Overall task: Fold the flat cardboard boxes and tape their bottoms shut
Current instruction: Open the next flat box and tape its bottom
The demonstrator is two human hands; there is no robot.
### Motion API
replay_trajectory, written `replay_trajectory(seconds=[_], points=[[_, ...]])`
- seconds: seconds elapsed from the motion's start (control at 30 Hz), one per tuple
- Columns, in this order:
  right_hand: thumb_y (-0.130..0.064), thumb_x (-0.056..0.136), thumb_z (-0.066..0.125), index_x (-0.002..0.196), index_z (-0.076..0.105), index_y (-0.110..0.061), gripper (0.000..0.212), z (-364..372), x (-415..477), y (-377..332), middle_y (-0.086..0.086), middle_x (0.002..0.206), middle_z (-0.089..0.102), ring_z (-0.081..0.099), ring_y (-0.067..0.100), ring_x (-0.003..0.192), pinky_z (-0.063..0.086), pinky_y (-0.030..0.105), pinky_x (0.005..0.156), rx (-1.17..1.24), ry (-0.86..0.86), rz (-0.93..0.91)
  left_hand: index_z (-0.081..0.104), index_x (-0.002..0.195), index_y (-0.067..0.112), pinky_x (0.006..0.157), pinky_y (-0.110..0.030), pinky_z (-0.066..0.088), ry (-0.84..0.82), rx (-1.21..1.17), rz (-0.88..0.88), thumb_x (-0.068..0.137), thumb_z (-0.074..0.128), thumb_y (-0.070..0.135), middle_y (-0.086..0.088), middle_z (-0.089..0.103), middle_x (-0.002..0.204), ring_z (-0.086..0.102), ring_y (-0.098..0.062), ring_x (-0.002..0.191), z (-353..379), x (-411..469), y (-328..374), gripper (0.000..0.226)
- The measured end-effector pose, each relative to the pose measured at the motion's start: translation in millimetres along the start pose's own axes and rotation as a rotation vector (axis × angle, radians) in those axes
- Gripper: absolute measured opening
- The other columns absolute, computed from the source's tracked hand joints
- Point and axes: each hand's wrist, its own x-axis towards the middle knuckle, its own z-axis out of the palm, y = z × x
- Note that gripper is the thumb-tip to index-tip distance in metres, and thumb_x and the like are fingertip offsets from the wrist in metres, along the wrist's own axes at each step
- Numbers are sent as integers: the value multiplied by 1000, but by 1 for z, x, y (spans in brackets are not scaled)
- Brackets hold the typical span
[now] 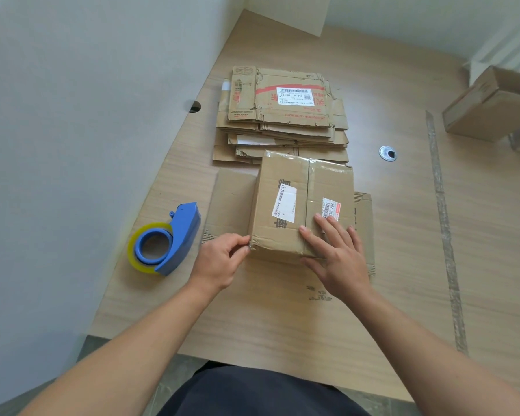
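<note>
Tape dispenser [165, 240] left of box [282, 175]

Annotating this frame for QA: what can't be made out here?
Head view only:
- Underside of folded box: hidden by the box itself.
- Its near-left corner: covered by left hand fingertips.
- Near end of tape seam: under right hand.
- Print on label: too small.
- Count of flat stack: lower sheets covered.
- Far side of box at right: cut by frame edge.
</note>
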Motion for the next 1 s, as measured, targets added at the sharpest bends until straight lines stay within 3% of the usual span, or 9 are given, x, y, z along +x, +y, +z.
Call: replay_trajectory(seconds=[0.2, 0.33, 0.53, 0.63, 0.77, 0.83, 0.93, 1.0], points=[[-58, 86, 50, 142, 47, -43, 59, 0, 3, -4, -1, 156, 42, 35, 24, 144, 16, 46, 117, -12, 10, 16, 78, 96, 8, 70, -7, 43, 45, 80, 78, 85, 72, 26, -2, 73, 82, 62, -10, 73, 4, 7, 4, 22], [-46, 83, 73, 140, 52, -41, 61, 2, 7, -9, 1, 155, 43, 36, 26, 143, 13, 47, 117, 3, 31, 58, 78, 93, 11, 66, -26, 41, 154, 57, -101, 90, 72, 21, 2, 68, 74, 60, -17, 71, 17, 8, 15, 12], [-39, 80, 81, 140, 54, -40, 66, 0, 10, -15, 2, 154, 44, 37, 29, 143, 11, 47, 116, 31, -1, 100, 75, 112, 13, 83, -21, 43, 183, -165, -379, 96, 65, 25, 2, 74, 100, 65, -15, 97, 25, 1, 37, 22], [-46, 84, 71, 140, 54, -41, 59, -4, 10, -18, 1, 157, 40, 33, 28, 146, 9, 48, 118, 78, -43, 122, 74, 108, 15, 78, -25, 42, 182, -209, -456, 97, 63, 34, 5, 72, 93, 63, -14, 92, 27, 3, 48, 25], [-73, 82, 35, 141, 51, -44, 68, -17, 13, -19, -7, 160, 33, 22, 20, 150, 2, 42, 121, 170, -131, 163, 72, 89, 12, 75, -35, 45, 140, -65, -456, 98, 59, 34, -2, 70, 79, 62, -25, 85, 27, 11, 52, 27], [-70, 85, 45, 140, 53, -40, 63, -22, 15, -17, -7, 159, 34, 23, 18, 150, 3, 40, 122, 325, -121, 201, 70, 83, 8, 72, -37, 45, 100, 2, -450, 98, 59, 34, -7, 68, 75, 61, -29, 83, 23, 14, 51, 32], [-41, 93, 68, 145, 49, -34, 56, -22, 10, -13, -3, 162, 26, 17, 24, 151, 14, 46, 123, 457, 46, 356, 69, 78, 11, 68, -36, 44, 68, 34, -445, 98, 60, 35, -4, 65, 68, 60, -28, 78, 19, 18, 48, 33], [-45, 94, 64, 153, 33, -38, 68, -25, 4, -19, -4, 166, 15, 8, 23, 153, 13, 45, 123, 509, 37, 632, 63, 69, 12, 61, -35, 37, 75, 66, -433, 98, 59, 35, 0, 56, 59, 55, -28, 72, 18, 18, 50, 37]])
